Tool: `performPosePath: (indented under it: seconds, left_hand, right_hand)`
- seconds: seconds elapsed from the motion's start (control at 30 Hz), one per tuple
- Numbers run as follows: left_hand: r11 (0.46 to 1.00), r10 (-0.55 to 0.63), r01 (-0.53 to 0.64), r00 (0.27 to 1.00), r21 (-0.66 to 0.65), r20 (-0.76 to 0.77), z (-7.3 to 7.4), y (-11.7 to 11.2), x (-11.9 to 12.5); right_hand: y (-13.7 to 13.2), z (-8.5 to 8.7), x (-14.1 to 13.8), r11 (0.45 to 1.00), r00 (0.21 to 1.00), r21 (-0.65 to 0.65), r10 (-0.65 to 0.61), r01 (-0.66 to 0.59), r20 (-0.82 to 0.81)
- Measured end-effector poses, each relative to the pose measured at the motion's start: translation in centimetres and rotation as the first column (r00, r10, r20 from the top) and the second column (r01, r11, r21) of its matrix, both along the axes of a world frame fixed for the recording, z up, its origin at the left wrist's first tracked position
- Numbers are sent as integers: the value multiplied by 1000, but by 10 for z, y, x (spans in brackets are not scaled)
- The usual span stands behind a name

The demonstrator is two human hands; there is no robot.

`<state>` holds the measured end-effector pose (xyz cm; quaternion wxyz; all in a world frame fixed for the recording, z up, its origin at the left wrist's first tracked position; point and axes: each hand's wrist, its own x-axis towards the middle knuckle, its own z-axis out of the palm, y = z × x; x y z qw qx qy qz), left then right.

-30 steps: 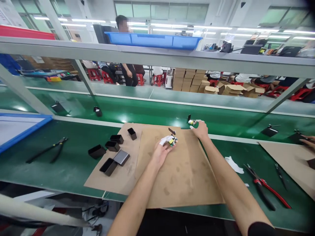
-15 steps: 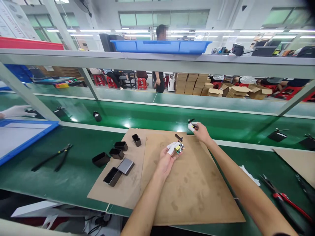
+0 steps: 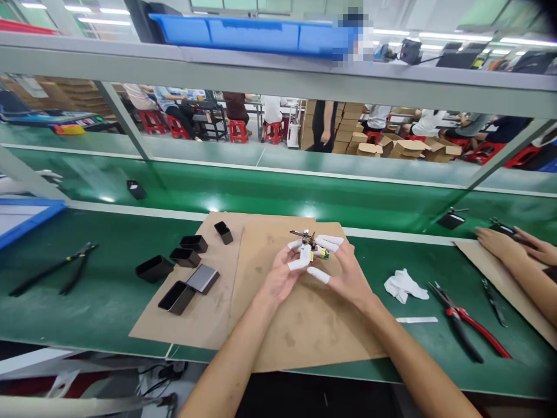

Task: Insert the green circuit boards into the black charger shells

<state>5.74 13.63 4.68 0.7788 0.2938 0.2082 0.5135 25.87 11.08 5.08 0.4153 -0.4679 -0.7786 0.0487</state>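
Note:
My left hand (image 3: 285,273), with white finger covers, holds a small circuit board (image 3: 321,254) with a yellow component, above the brown cardboard mat (image 3: 300,325). Black flat pieces (image 3: 300,233) stick up at the fingertips; whether they belong to one board or two cannot be made out. Around the board's other side curl the covered fingers of my right hand (image 3: 348,273), thumb below and fingers above. To the left stand several open black plastic cases (image 3: 176,297), one beside a grey-topped block (image 3: 203,278).
Black-handled pliers (image 3: 72,264) lie at left, red-and-black pliers (image 3: 463,319) at right, near a crumpled white cloth (image 3: 404,285). Behind runs a green conveyor (image 3: 243,186) under a shelf beam (image 3: 261,75). A co-worker's hands (image 3: 505,247) are at far right.
My right hand has come back from the conveyor to the board in my left hand, bringing a small dark part. The view has shifted, and a co-worker's hands now show at right.

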Motion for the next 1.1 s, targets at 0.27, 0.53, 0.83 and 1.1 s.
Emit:
performPosePath:
  seconds: [0.27,0.53,0.83,1.1]
  left_hand:
    - [992,-123,123,992,-18,-12,4,-5,1]
    - [992,-127,127,991,-21,-29,1,-3,5]
    - [990,-138,137,989,-37,-53,-1,-3,6]
    - [993,-111,109,993,-47,-36,1,-4,7]
  right_hand:
    - [-8,4,-1,993,988,21,115,-113,-101]
    - [-12,7,2,987,977,-22,152,-157,-147]
    - [-13,10,2,982,968,-54,170,-183,-184]
    - [-12,0,-1,990,967,-28,126,-135,-220]
